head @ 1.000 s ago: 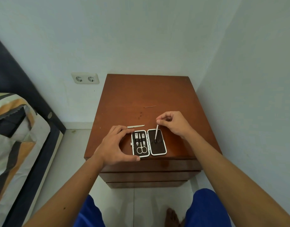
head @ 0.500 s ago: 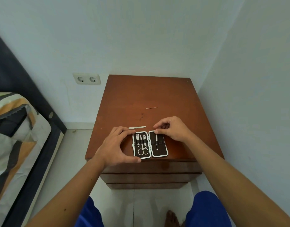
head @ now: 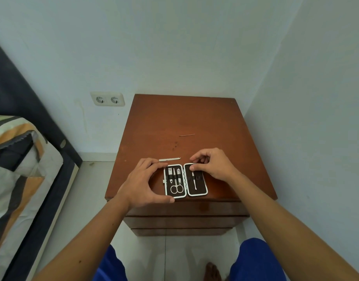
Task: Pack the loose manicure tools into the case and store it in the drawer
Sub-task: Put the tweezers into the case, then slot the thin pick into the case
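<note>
The manicure case [head: 200, 187] lies open near the front edge of the wooden nightstand [head: 194, 122]. Its left half holds scissors [head: 176, 188] and small clippers under straps. A thin metal pusher tool [head: 194, 181] lies in the right half under its strap. My left hand [head: 143, 182] grips the case's left half, thumb at the front corner and fingers at the back. My right hand [head: 212, 164] pinches the top end of the pusher tool at the case's back edge. A nail file [head: 169, 159] lies loose just behind the case. A thin pin-like tool [head: 187, 135] lies farther back.
The nightstand stands in a corner, with a wall close on the right. Closed drawer fronts [head: 184, 220] show below its front edge. A bed with a striped blanket [head: 14, 159] fills the left side. My knees and one foot [head: 212, 271] are on the tiled floor.
My right hand lowered the pusher tool from tilted upright to flat in the right half of the case, under the strap. My left hand stayed on the case.
</note>
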The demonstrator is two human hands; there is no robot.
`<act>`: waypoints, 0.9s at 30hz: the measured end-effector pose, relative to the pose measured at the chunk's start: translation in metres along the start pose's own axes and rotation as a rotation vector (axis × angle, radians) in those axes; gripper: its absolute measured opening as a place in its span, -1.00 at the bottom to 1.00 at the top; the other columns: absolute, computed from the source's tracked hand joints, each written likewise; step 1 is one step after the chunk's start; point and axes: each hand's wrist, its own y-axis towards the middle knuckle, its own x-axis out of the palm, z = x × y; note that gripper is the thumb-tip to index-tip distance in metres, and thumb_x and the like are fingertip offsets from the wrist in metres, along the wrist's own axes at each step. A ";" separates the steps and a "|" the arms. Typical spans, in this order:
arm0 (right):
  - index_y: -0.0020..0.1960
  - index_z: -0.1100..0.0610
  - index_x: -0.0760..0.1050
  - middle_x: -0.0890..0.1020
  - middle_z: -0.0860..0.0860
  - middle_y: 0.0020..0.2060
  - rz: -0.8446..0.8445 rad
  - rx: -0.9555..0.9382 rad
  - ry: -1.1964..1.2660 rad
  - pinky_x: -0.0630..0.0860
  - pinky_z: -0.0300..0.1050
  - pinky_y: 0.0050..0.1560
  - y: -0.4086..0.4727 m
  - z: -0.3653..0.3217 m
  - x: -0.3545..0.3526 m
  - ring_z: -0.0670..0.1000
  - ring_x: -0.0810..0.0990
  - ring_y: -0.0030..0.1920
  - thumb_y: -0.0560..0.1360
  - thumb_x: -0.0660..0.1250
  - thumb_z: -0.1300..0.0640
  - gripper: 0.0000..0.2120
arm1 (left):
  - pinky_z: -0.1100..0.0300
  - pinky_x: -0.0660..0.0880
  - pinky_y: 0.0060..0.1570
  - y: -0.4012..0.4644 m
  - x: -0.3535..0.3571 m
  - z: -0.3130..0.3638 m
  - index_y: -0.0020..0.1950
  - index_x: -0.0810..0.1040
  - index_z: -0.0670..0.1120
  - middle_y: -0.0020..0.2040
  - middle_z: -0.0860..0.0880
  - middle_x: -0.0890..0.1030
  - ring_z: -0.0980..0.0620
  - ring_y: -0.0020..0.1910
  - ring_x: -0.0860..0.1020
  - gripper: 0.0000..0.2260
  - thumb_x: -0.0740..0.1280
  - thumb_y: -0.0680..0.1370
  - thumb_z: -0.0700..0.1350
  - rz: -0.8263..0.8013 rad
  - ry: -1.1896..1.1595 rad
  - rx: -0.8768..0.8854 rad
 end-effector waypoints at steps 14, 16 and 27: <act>0.02 0.02 0.76 0.73 -0.08 -0.20 0.164 -0.032 0.018 0.45 -0.38 -0.17 -0.016 0.008 -0.026 -0.24 0.55 -0.27 0.42 0.64 0.10 -0.81 | 0.19 0.35 0.35 0.000 0.000 -0.001 0.52 0.41 0.20 0.33 0.32 0.36 0.32 0.41 0.26 -0.02 0.56 0.19 0.53 -0.014 -0.019 -0.010; 0.02 -0.01 0.76 0.72 -0.09 -0.16 0.222 -0.011 -0.009 0.47 -0.38 -0.16 -0.020 0.015 -0.038 -0.24 0.56 -0.22 0.43 0.63 0.07 -0.83 | 0.19 0.35 0.35 -0.001 0.000 -0.001 0.52 0.41 0.21 0.33 0.34 0.35 0.33 0.41 0.26 -0.02 0.55 0.18 0.54 -0.013 -0.016 -0.009; 0.15 -0.12 0.74 0.54 -0.12 0.01 0.181 0.012 -0.219 0.38 -0.35 -0.03 -0.016 0.044 -0.054 -0.13 0.51 -0.01 0.51 0.56 0.05 -0.78 | 0.20 0.35 0.33 0.000 -0.001 -0.001 0.52 0.39 0.22 0.31 0.42 0.29 0.36 0.41 0.24 -0.02 0.54 0.18 0.55 -0.019 -0.006 -0.010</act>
